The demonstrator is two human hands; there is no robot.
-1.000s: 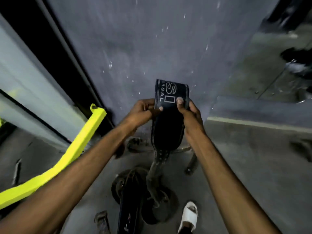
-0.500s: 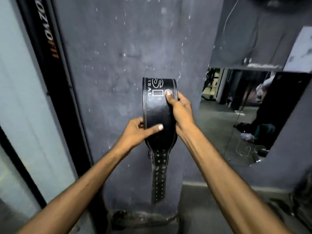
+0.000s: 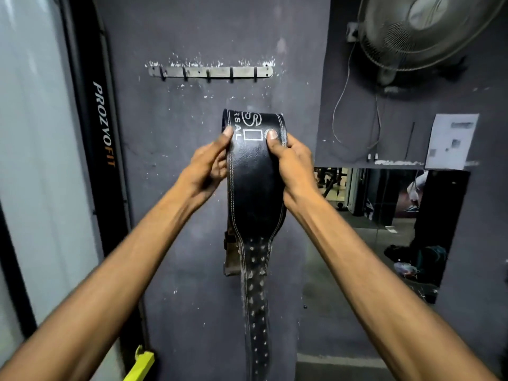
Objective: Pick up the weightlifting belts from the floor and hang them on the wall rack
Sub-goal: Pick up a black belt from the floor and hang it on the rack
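Note:
A black leather weightlifting belt (image 3: 254,188) with white stitching and white lettering is folded over and held up in front of a grey wall. My left hand (image 3: 206,166) grips its left edge near the fold, thumb on the front. My right hand (image 3: 288,163) grips its right edge, thumb on the front. The perforated strap end hangs straight down below my hands, and the buckle end shows behind it at the left. A metal wall rack (image 3: 210,72) with several hooks, all bare, is fixed to the wall above the belt.
A wall fan (image 3: 423,28) with a dangling cable is at the upper right. A paper notice (image 3: 450,140) hangs above a mirror (image 3: 384,215) on the right. A black frame with lettering (image 3: 103,125) runs down the left. A yellow bar end (image 3: 140,364) shows at the bottom.
The view has risen from the floor to the wall, so the rack is now in sight. The belt has been lifted higher, and my left hand has moved up to the fold.

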